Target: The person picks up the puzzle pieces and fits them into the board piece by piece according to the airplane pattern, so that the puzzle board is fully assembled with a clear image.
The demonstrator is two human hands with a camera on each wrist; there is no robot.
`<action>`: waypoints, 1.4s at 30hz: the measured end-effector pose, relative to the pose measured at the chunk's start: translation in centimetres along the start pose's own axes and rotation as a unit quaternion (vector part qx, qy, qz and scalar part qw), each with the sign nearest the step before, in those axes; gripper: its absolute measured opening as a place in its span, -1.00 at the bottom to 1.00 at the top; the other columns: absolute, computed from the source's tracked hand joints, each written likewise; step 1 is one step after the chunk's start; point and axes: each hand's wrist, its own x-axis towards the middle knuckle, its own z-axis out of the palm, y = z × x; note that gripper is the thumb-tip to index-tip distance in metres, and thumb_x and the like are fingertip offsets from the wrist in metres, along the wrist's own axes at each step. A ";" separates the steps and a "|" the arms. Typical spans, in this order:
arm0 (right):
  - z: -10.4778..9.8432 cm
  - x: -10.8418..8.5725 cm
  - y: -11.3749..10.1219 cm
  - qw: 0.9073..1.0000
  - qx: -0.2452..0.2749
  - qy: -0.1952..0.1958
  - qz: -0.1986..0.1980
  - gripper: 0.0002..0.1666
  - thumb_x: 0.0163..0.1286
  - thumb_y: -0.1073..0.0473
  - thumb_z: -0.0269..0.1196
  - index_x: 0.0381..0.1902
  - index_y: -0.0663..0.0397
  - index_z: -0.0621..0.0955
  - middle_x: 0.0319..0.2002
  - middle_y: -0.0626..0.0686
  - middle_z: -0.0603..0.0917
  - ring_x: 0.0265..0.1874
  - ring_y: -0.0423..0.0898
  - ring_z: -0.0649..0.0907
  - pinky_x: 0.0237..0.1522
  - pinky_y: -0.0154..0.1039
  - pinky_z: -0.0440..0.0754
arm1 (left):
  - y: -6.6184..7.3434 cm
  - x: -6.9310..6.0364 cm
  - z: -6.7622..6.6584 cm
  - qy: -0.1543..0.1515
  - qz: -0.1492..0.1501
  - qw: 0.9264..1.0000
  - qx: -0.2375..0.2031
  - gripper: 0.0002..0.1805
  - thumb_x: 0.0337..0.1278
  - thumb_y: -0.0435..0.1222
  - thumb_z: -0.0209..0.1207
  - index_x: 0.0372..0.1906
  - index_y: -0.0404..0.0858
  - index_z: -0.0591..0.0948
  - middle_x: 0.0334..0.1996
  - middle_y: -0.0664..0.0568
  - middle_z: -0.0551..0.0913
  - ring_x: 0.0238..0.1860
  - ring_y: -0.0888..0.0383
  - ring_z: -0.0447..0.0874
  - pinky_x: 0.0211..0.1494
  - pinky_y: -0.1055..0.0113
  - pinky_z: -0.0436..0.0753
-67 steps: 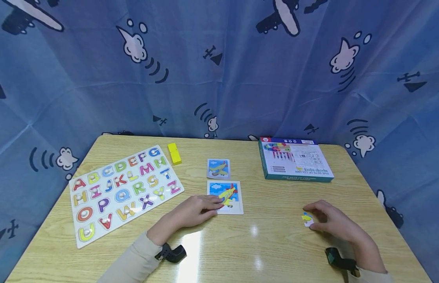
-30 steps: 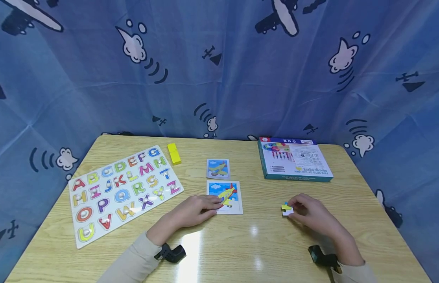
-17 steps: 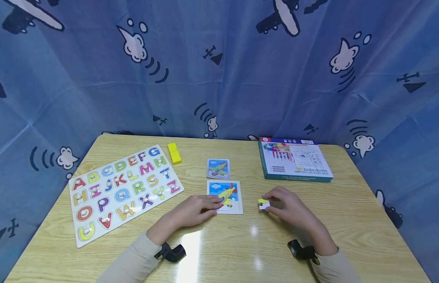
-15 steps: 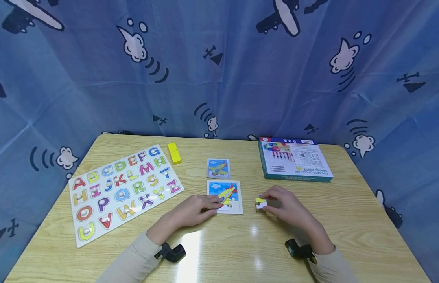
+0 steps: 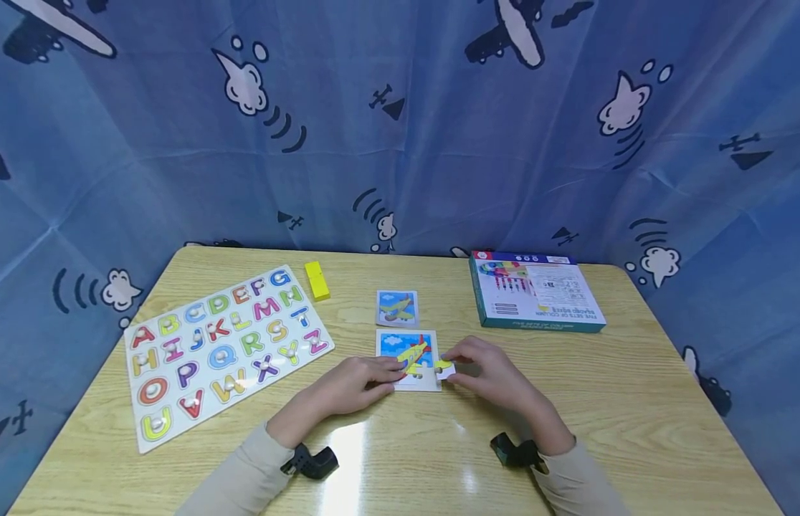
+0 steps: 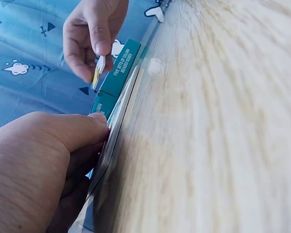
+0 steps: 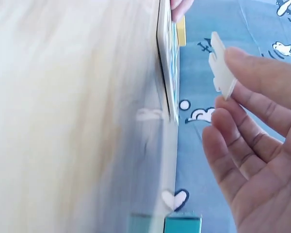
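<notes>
A small jigsaw puzzle [image 5: 421,385] in a white-edged square tray shows a yellow and red plane on blue sky. My left hand [image 5: 351,385] rests its fingers on the left part of it, hiding that area; the thumb lies by the tray's edge in the left wrist view. Between thumb and fingertips my right hand [image 5: 493,374] pinches a yellow and white puzzle piece [image 5: 444,370] at the tray's right edge. From the right wrist, the held puzzle piece [image 7: 223,73] is raised above the table, apart from the tray. Behind the puzzle lies a matching plane picture card [image 5: 397,308].
An alphabet board [image 5: 222,355] with knobbed letters takes up the table's left side. Yellow blocks [image 5: 317,281] sit beside its far corner. A flat boxed set [image 5: 538,292] lies at the back right. A blue patterned curtain [image 5: 400,143] hangs behind the wooden table [image 5: 632,401].
My right hand has carried the puzzle piece leftward across the table, from far right of the puzzle to its right edge. The left hand has stayed on the puzzle.
</notes>
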 end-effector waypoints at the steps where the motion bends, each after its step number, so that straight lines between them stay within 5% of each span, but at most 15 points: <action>1: 0.1 0.1 -0.1 1.000 0.003 -0.002 -0.002 -0.71 0.17 0.19 0.38 -0.11 0.03 0.67 -0.16 -0.06 0.63 -0.16 -0.13 0.62 -0.06 -0.22 0.66 | 0.0 0.0 0.0 0.000 -0.001 1.000 -0.001 -0.63 0.36 -0.14 0.04 0.20 -0.07 0.56 0.24 0.10 0.50 0.30 0.23 0.41 0.35 0.24 0.41; 10: 1.5 1.2 -0.8 0.999 0.010 -0.032 0.009 -0.70 0.19 0.13 0.37 -0.10 0.02 0.66 -0.14 -0.07 0.61 -0.15 -0.16 0.57 -0.04 -0.22 0.62 | 0.0 0.0 0.1 0.003 0.000 1.000 0.001 -0.64 0.36 -0.15 0.05 0.19 -0.06 0.56 0.24 0.10 0.51 0.29 0.23 0.42 0.33 0.23 0.44; 19: 2.3 1.8 -1.0 0.998 -0.021 -0.055 0.019 -0.71 0.18 0.16 0.38 -0.12 0.04 0.65 -0.22 -0.10 0.58 -0.30 -0.17 0.50 -0.26 -0.38 0.52 | 0.0 0.0 0.1 0.005 0.002 1.000 -0.004 -0.64 0.34 -0.15 0.07 0.18 -0.08 0.57 0.23 0.10 0.51 0.29 0.24 0.42 0.34 0.24 0.43; 42: 3.3 1.9 -1.2 0.997 -0.070 -0.027 0.034 -0.74 0.14 0.15 0.41 -0.20 0.05 0.66 -0.33 -0.10 0.50 -0.38 -0.22 0.42 -0.36 -0.40 0.43 | 0.1 0.0 0.0 0.006 0.010 1.000 0.016 -0.63 0.35 -0.14 0.05 0.19 -0.07 0.57 0.23 0.09 0.52 0.27 0.23 0.44 0.32 0.24 0.45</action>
